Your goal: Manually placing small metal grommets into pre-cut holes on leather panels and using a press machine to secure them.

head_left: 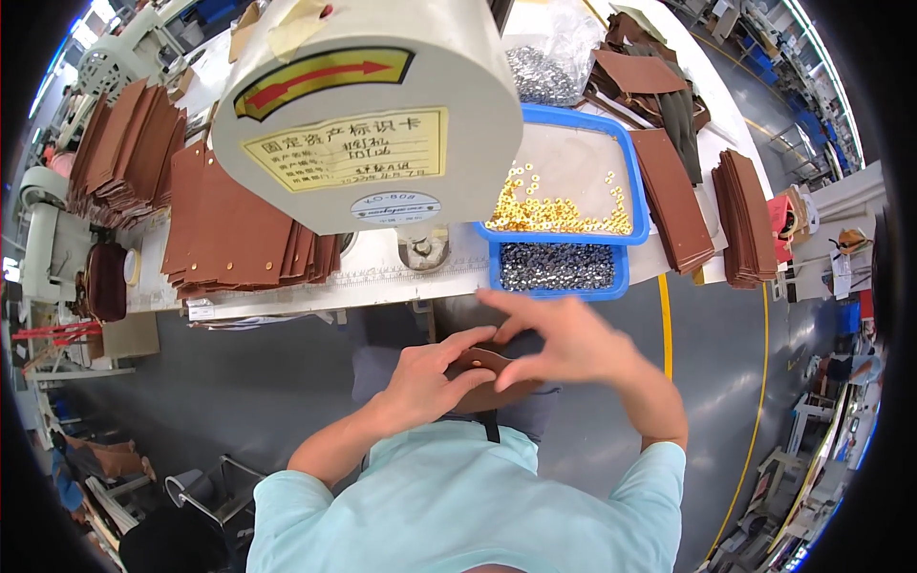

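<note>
In front of my lap, below the table edge, is a brown leather piece (487, 358) with a small gold-coloured stud on it. My left hand (420, 382) pinches its left side between thumb and fingers. My right hand (573, 344) is over the right side, slightly blurred, with index finger stretched toward the table edge and thumb beside the leather. Its fingers are apart, and I see nothing between them. Just beyond my hands stand a blue tray (635, 205) with gold-coloured metal rings and, partly under it, a second blue tray (621, 286) of dark, shiny metal parts.
A white machine head (368, 95) hangs over the table, hiding part of it. Stacked brown leather pieces (224, 215) lie left, with another pile (129, 143) behind. More leather strips (673, 201) lie right of the trays. A bag of silvery parts (544, 76) sits farther back.
</note>
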Demonstrator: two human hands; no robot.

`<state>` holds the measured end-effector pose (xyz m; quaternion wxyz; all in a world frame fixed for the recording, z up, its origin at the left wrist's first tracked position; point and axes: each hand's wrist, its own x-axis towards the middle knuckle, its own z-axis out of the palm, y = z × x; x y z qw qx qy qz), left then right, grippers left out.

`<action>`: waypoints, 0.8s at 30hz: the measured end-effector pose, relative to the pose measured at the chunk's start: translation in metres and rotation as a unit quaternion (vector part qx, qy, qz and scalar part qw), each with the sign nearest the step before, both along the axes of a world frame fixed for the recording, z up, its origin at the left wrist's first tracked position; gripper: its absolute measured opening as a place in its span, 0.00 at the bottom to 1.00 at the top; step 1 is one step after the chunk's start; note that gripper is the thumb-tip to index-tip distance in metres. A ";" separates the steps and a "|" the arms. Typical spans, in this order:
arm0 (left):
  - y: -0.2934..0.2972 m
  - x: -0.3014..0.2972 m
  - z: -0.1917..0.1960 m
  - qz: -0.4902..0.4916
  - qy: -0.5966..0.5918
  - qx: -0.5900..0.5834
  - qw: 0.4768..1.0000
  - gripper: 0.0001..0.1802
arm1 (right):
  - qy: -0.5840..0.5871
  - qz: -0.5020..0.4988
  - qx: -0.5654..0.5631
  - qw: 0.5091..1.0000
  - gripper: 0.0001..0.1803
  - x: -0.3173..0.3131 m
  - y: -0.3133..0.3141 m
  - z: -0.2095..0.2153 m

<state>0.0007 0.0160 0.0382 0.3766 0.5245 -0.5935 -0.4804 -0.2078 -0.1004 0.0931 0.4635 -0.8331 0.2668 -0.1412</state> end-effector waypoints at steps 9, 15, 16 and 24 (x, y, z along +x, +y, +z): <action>0.004 0.010 0.025 0.030 -0.136 -0.041 0.989 0.21 | 0.238 -0.337 -0.293 0.863 0.11 -0.087 -0.190 -0.060; -0.002 0.028 0.036 0.053 -0.054 -0.028 0.997 0.25 | 0.285 -0.292 -0.190 0.893 0.07 -0.070 -0.208 -0.047; -0.002 0.029 0.030 0.054 -0.033 -0.004 0.998 0.24 | 0.298 -0.278 -0.220 0.886 0.06 -0.072 -0.209 -0.049; -0.005 0.029 0.005 0.142 0.157 0.083 0.974 0.16 | 0.089 -0.311 -0.332 0.886 0.04 -0.039 -0.151 -0.045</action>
